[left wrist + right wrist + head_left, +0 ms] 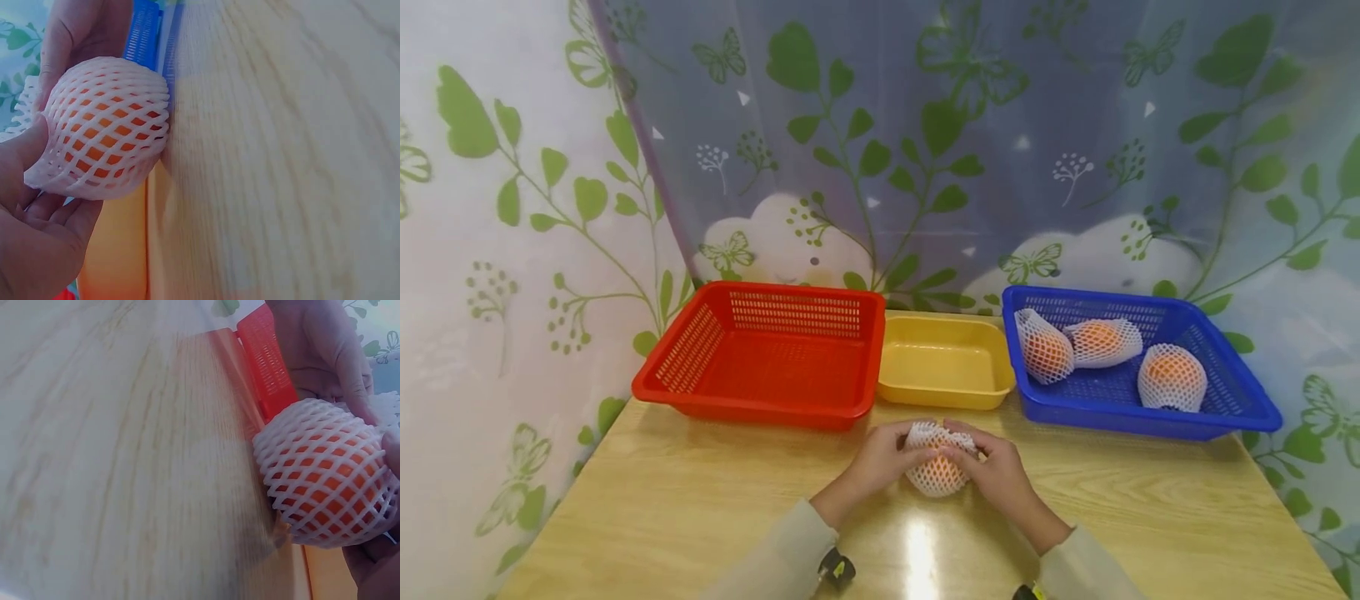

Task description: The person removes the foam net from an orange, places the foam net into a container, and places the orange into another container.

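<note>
At the table's middle, a round orange fruit (938, 478) sits inside a white foam net sleeve. My left hand (874, 460) grips it from the left and my right hand (1002, 473) from the right. Both thumbs lie near the loose upper end of the net, close to each other. In the left wrist view the netted fruit (112, 134) shows orange through the mesh, with the fingers curled under its side. The right wrist view shows the same fruit (328, 481) between both hands, low over the wooden table (144, 456). Some fingertips are hidden behind it.
Beyond the hands stand a red basket (767, 414) at left, a yellow tray (943, 398) in the middle and a blue basket (1135, 423) at right. Three netted orange fruits, one of them here (1172, 379), lie in the blue basket. A patterned curtain (880, 150) hangs behind.
</note>
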Tool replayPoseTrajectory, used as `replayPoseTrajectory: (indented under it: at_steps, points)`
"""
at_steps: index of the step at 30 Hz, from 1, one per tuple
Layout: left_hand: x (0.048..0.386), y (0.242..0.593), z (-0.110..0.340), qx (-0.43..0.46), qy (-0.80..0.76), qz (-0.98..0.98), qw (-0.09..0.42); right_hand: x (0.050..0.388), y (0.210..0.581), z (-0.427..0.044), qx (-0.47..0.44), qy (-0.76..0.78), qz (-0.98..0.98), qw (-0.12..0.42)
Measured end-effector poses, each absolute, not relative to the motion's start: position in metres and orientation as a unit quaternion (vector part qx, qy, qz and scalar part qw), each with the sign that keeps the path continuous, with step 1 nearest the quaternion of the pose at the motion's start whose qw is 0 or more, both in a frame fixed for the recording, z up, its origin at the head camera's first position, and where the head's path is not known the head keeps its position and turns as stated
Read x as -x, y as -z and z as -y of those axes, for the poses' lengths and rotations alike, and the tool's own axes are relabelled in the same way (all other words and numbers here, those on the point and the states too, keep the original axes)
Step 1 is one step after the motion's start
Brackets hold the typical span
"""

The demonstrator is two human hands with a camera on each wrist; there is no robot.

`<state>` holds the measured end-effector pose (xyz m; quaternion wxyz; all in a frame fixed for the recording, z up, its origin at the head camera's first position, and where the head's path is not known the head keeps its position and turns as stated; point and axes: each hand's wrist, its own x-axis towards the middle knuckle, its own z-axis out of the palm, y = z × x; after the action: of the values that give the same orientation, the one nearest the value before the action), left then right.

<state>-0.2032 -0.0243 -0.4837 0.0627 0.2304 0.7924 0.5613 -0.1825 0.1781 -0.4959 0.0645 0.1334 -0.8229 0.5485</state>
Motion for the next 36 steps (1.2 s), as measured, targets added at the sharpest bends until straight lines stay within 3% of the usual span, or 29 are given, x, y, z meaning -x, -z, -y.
replayPoseTrajectory:
  at_steps: [13,26,36]
  points:
    - [0.213,0.478,0.027,-0.232,-0.545,-0.801,0.088,0.191,0.484,-0.176,-0.102,-0.528,0.835,0.112]
    - [0.210,0.481,0.023,-0.222,-0.544,-0.804,0.089,0.190,0.491,-0.177,-0.115,-0.520,0.838,0.119]
    - [0.215,0.477,0.022,-0.222,-0.508,-0.829,0.069,0.189,0.493,-0.180,-0.103,-0.555,0.822,0.076]
